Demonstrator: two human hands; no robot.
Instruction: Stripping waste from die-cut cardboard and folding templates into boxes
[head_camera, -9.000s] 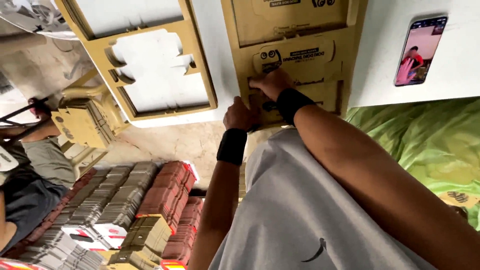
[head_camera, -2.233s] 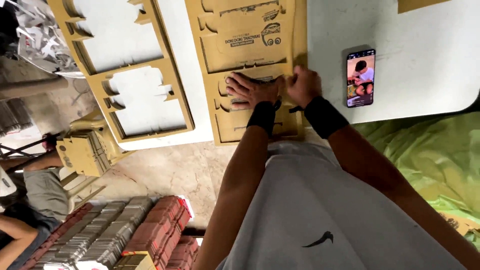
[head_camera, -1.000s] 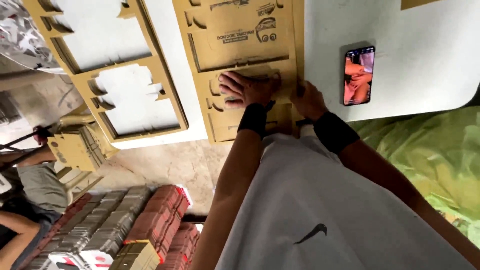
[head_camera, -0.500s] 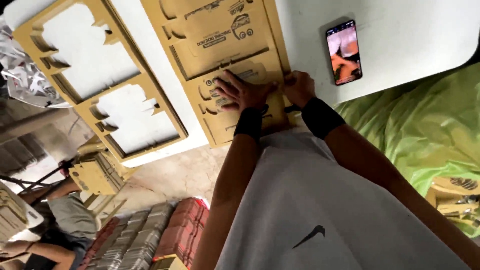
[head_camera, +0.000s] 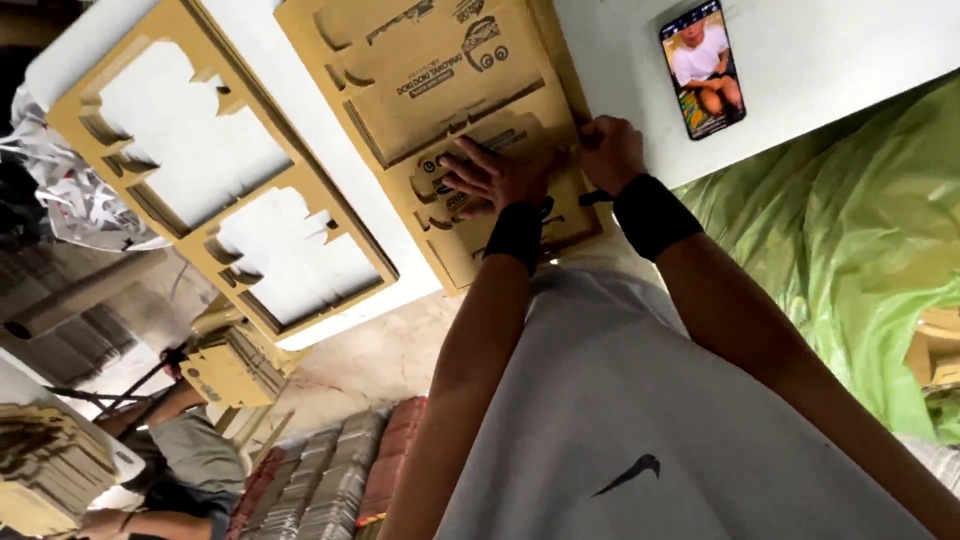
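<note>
While both hands worked the near end of a printed die-cut cardboard sheet, the left hand lay flat with fingers spread, pressing down on the scored panel — not clenched, not grasping anything. Right hand sat at the sheet's right edge, fingers curled over it and pinching the card edge, as far as the view showed. Both wrists wore black wristbands. The sheet lay on a white table, its near end reaching the table edge just in front of the person's white shirt.

Progress, judged from the layout: the printed sheet looked whole, its box shapes unpunched and sitting in their frame, so the separating seemed at its start. To the left, a stack of cardboard frames had large cut-outs already gone — white table showing through — so that stack read as finished waste. How many sheets remained could not be told.

A smartphone with a lit screen lay on the table, right of the sheet, apart from it. Green plastic sheeting hung off the near right. Lower left, on the floor, sat bundles of flattened stock and another person's arm beside a small cardboard stack; shredded paper at far left.
</note>
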